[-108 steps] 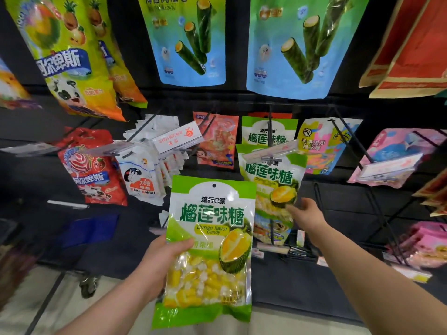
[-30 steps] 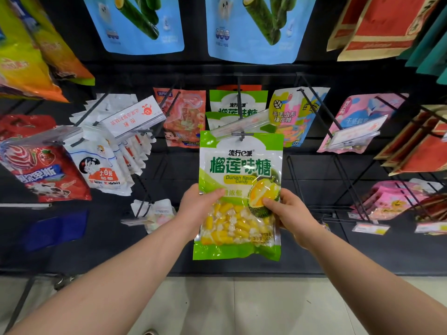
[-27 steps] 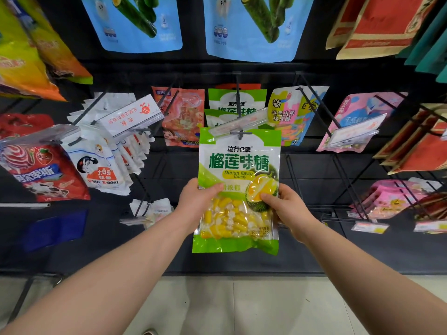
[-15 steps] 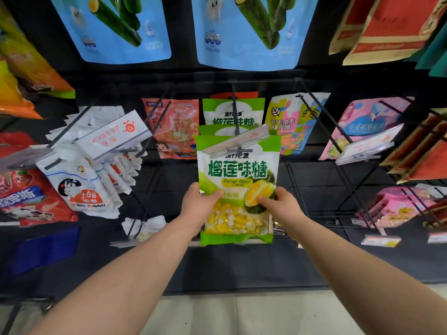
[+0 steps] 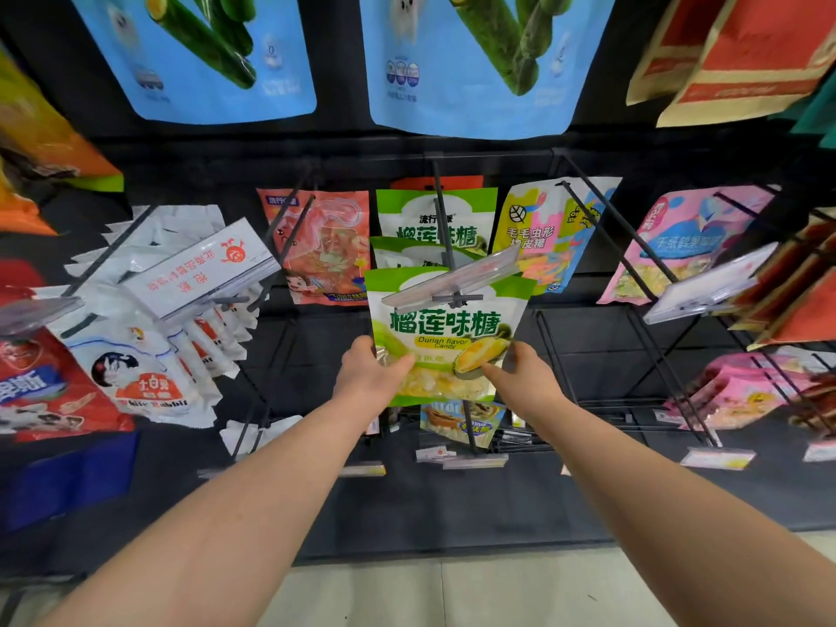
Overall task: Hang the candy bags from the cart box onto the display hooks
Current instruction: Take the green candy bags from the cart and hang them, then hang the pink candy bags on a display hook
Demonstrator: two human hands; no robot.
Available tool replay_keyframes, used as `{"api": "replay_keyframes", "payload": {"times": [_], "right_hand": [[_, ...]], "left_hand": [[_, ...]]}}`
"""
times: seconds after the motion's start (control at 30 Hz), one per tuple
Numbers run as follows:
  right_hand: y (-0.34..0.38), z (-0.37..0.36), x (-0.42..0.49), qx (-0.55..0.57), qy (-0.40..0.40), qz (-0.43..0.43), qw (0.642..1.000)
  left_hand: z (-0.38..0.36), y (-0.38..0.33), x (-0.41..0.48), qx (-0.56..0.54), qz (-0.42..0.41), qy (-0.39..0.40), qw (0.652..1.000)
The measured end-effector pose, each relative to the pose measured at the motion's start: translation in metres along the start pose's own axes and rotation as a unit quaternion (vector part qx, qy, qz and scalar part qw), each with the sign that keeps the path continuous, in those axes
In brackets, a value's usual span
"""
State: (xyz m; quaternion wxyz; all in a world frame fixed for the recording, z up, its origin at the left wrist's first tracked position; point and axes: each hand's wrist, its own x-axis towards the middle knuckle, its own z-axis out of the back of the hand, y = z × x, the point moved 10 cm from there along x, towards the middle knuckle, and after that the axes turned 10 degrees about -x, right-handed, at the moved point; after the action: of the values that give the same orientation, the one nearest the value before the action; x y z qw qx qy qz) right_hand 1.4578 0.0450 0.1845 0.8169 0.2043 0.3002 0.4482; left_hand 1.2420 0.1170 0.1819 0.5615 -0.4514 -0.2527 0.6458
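Hanging at the centre of the frame, the green durian candy bag (image 5: 445,328) was gripped on both lower sides, its top edge tucked behind the clear price tag holder (image 5: 454,279) at the tip of the display hook (image 5: 439,205). Whether the hook passed through the bag's hole could not be told, since the holder covered that spot. The left hand (image 5: 368,377) pinched the bag's lower left edge, thumb across the front over the clear window of yellow candies. The right hand (image 5: 520,382) clasped the lower right edge, thumb pressed beside the printed durian picture. Both bare forearms reached up from the bottom corners of the frame.

Just behind the held bag, two more matching green bags (image 5: 434,224) hung on the same hook. Left of them hung an orange-pink candy bag (image 5: 325,246), and right of them a yellow and blue gummy bag (image 5: 538,233). Below the hands, a small blue packet (image 5: 461,423) hung on a lower peg. At centre left, a row of white rabbit candy bags (image 5: 144,377) crowded one hook under a white label card (image 5: 203,269), with a red bag (image 5: 40,391) at the far left edge. Pink bags (image 5: 692,237) hung at centre right. Two large blue seaweed roll bags (image 5: 470,61) filled the top of the frame, above the black display panel (image 5: 407,504).
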Motion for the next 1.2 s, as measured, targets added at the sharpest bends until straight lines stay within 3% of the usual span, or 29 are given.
{"api": "replay_keyframes", "payload": {"times": [0.17, 0.3, 0.4, 0.8, 1.0, 1.2], "right_hand": [[0.007, 0.001, -0.025, -0.159, -0.004, 0.06, 0.986], [0.026, -0.009, -0.049, -0.377, -0.004, 0.162, 0.912], [0.036, -0.019, -0.063, -0.443, 0.018, 0.205, 0.873], [0.103, -0.063, -0.129, -0.472, 0.054, 0.323, 0.818], [0.151, -0.096, -0.175, -0.485, 0.052, 0.372, 0.79], [0.22, -0.176, -0.251, -0.482, 0.059, 0.444, 0.753]], "left_hand": [[0.007, -0.015, -0.024, 0.159, -0.059, 0.02, 0.985], [0.005, -0.032, -0.053, 0.389, -0.151, 0.035, 0.908], [0.006, -0.035, -0.074, 0.461, -0.177, 0.048, 0.868], [0.086, 0.021, -0.138, 0.476, -0.083, 0.009, 0.876], [0.156, 0.06, -0.172, 0.439, -0.039, -0.037, 0.897], [0.257, 0.128, -0.23, 0.42, 0.017, -0.084, 0.903]]}}
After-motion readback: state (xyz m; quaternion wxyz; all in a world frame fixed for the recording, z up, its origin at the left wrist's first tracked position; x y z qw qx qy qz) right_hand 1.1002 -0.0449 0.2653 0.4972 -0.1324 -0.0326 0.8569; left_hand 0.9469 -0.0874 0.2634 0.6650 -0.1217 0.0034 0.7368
